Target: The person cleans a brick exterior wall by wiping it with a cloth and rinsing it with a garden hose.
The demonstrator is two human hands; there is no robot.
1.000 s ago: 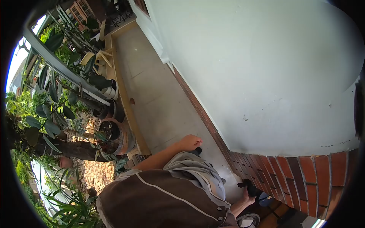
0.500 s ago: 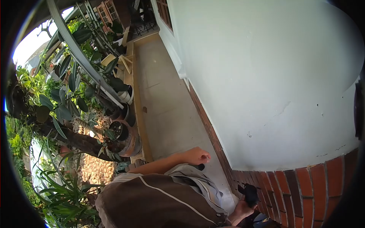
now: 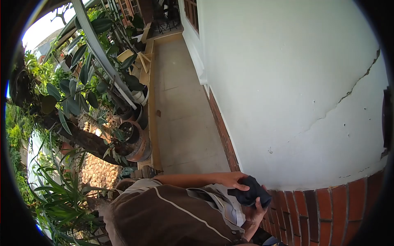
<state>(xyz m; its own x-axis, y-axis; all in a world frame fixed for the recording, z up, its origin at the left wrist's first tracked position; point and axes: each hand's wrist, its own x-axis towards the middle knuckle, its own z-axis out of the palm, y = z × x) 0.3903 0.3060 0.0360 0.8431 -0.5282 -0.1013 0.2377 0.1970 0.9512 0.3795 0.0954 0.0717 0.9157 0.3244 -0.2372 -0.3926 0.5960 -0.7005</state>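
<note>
A dark, bunched-up item (image 3: 250, 192) that looks like folded black cloth is in front of my torso, close to the wall. My left hand (image 3: 233, 180) reaches it from the left, its thumb lying over the near side and its fingers partly hidden behind. From below, my right hand (image 3: 255, 213) grips the same item, with fingers curled up around its lower and far sides. The exact kind of item cannot be made out. I wear a brown top (image 3: 164, 213) with a pale stripe.
A white wall (image 3: 279, 90) with a crack and a red brick base (image 3: 324, 205) stands close on my right. A paved walkway (image 3: 184, 123) runs ahead. Along its left edge are a low ledge, potted plants (image 3: 139, 147), a slanted metal post (image 3: 98, 53) and a tree trunk (image 3: 82, 143).
My left hand has moved right and taken hold of the dark item, which was in my right hand alone. The item has risen and shifted left. The view has turned slightly.
</note>
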